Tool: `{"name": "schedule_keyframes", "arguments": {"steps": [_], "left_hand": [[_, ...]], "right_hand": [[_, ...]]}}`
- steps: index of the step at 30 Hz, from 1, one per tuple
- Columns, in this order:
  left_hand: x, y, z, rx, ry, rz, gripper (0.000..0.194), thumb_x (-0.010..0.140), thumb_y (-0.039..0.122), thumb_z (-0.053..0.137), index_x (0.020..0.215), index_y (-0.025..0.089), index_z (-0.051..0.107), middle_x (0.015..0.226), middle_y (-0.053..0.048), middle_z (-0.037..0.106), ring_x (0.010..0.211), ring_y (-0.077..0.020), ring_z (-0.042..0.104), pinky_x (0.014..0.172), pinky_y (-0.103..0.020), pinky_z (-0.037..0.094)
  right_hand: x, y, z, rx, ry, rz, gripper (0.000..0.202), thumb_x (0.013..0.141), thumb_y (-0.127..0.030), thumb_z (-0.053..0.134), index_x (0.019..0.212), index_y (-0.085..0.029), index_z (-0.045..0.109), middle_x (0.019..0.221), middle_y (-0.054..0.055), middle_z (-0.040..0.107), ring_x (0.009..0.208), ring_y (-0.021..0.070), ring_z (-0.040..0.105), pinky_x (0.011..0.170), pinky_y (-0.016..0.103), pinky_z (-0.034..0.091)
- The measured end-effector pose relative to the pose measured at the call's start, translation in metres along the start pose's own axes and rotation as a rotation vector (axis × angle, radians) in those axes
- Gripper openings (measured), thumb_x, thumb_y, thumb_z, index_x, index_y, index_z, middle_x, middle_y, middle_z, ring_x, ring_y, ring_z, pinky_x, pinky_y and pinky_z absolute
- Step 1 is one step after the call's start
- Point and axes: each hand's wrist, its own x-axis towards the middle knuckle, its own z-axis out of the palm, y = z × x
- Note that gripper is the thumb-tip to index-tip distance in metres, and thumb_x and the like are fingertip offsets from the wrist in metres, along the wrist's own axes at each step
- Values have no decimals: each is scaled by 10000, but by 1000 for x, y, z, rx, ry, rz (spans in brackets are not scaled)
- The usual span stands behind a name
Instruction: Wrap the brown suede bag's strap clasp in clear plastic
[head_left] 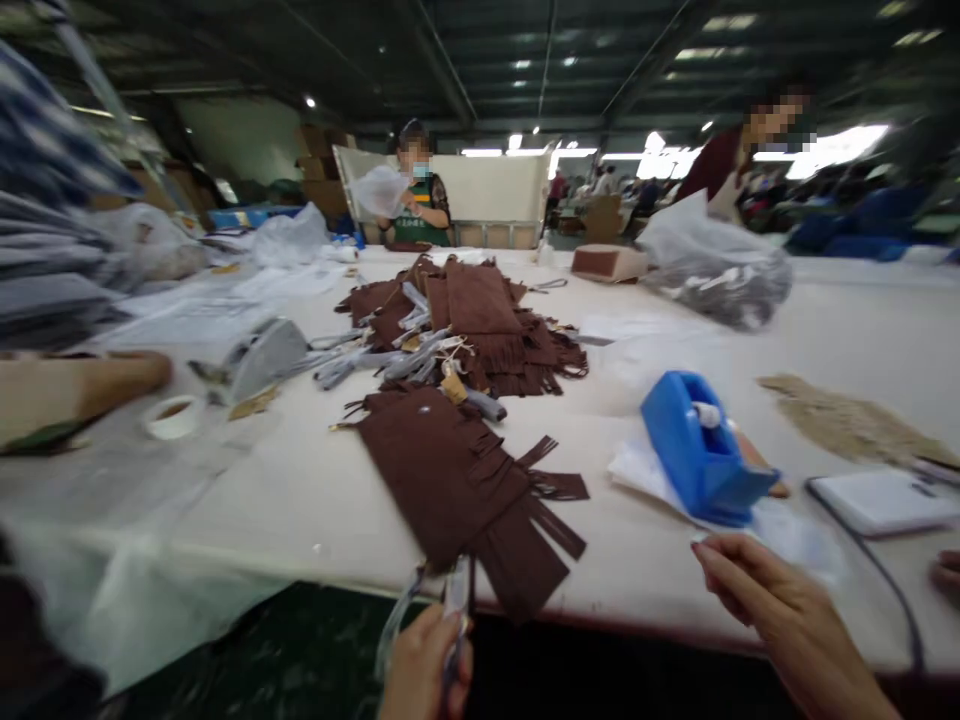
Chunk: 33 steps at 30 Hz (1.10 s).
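A dark brown fringed pouch [427,470] lies flat near the table's front edge, its fringe fanned out to the right. My left hand [427,660] is closed around its wrist strap [456,590], which is wrapped in clear plastic and hangs over the edge. Just in front of a blue tape dispenser [694,450], my right hand [780,610] has thumb and fingers pinched together. A tiny pale bit shows at those fingertips, too small to make out. Behind the pouch sits a pile of similar brown fringed pouches [484,300] with plastic-wrapped straps and tags.
Left stand a white tape roll [172,417] and a grey dispenser-like object [266,360]. A white flat device [885,500] with a cable, brown paper [847,415] and a filled plastic bag [720,265] lie right. A co-worker [416,200] stands across; another person's fingers [946,572] show at right.
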Motion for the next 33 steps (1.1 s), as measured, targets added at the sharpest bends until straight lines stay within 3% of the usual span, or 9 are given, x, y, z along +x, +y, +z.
{"name": "schedule_keyframes", "arguments": {"steps": [5, 8, 13, 17, 21, 24, 28, 31, 33], "left_hand": [[-5, 4, 6, 43, 25, 46, 284, 698, 438, 436, 662, 159, 473, 399, 58, 429, 270, -30, 280, 306, -159, 148], [-9, 7, 8, 70, 21, 75, 306, 724, 458, 407, 675, 161, 461, 405, 65, 410, 271, -29, 264, 301, -165, 140], [-11, 4, 9, 87, 6, 122, 386, 749, 536, 373, 717, 163, 466, 408, 74, 375, 293, -40, 255, 308, -179, 145], [-6, -6, 6, 171, 34, 184, 372, 792, 504, 322, 729, 171, 474, 440, 64, 394, 318, -51, 279, 341, -197, 185], [-4, -16, 5, 353, 109, 257, 337, 834, 421, 267, 682, 187, 456, 473, 24, 464, 400, -94, 409, 431, -229, 283], [-5, -22, 4, 511, 263, 356, 285, 837, 344, 279, 922, 165, 483, 612, -38, 591, 562, -169, 554, 541, -276, 363], [-7, -33, 1, 707, 409, 573, 436, 843, 293, 290, 1249, 132, 299, 820, -105, 659, 656, -223, 615, 571, -309, 387], [-8, -33, -1, 707, 404, 611, 343, 835, 296, 334, 1118, 155, 467, 774, -106, 662, 610, -221, 608, 544, -297, 375], [-10, -24, -1, 596, 372, 518, 260, 814, 313, 399, 993, 183, 536, 745, -91, 656, 613, -204, 599, 546, -278, 371]], "right_hand": [[-41, -41, 89, 129, -707, 14, 309, 735, -499, 503, 697, -193, 528, 525, -54, 414, 484, 96, 345, 450, 215, 259], [-45, -52, 135, 186, -874, 5, 291, 724, -473, 515, 671, -188, 496, 498, -63, 405, 457, 85, 321, 428, 212, 230], [-34, -43, 175, 51, -853, -49, 259, 691, -406, 518, 574, -185, 451, 484, -58, 384, 458, 89, 335, 421, 213, 234], [-30, -37, 182, -148, -798, -82, 238, 679, -366, 506, 530, -196, 431, 456, -49, 407, 433, 95, 364, 398, 213, 237], [-28, -46, 184, -263, -807, 54, 250, 679, -302, 520, 486, -202, 398, 365, -70, 389, 344, 67, 318, 352, 201, 189], [-26, -56, 186, -252, -841, 203, 235, 675, -239, 531, 487, -199, 395, 321, -91, 358, 302, 47, 265, 325, 187, 155], [-25, -64, 188, -255, -865, 277, 194, 648, -206, 547, 497, -195, 426, 310, -87, 380, 277, 42, 268, 301, 179, 131], [-26, -67, 188, -256, -856, 276, 205, 639, -190, 542, 477, -194, 416, 308, -83, 376, 275, 39, 266, 300, 176, 119], [-27, -67, 185, -248, -849, 253, 207, 646, -206, 542, 482, -193, 417, 319, -83, 376, 284, 37, 266, 305, 176, 121]]}}
